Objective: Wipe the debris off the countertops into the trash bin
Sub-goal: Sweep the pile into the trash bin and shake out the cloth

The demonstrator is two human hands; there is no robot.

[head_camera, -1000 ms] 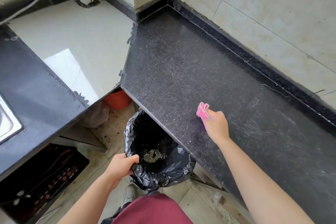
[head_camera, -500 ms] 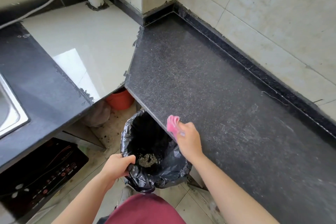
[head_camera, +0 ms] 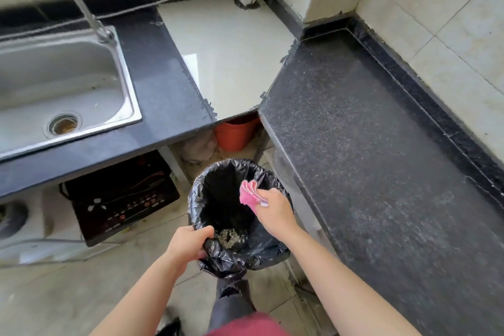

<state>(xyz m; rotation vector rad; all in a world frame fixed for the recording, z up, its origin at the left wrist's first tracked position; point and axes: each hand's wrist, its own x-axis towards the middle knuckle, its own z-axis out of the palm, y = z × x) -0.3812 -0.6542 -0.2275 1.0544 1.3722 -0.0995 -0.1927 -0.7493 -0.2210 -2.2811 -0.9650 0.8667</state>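
A trash bin [head_camera: 201,194] lined with a black bag stands on the floor beside the front edge of the black speckled countertop [head_camera: 368,161]. Grey debris [head_camera: 231,237] lies at the bottom of the bin. My left hand [head_camera: 188,244] grips the near rim of the bag. My right hand [head_camera: 275,213] holds a folded pink cloth [head_camera: 249,194] over the bin's opening, just off the counter edge. Fine pale specks dust the countertop.
A steel sink [head_camera: 62,90] with a tap sits in the dark counter at left. A white tile surface [head_camera: 231,57] fills the corner. Under the counters are an orange bucket [head_camera: 236,135] and a black induction cooker [head_camera: 120,196]. Tiled walls close off the right side.
My right hand has swept the pink cloth from the countertop toward me, over the edge, and now holds it above the bin. My left hand keeps its grip on the bag rim.
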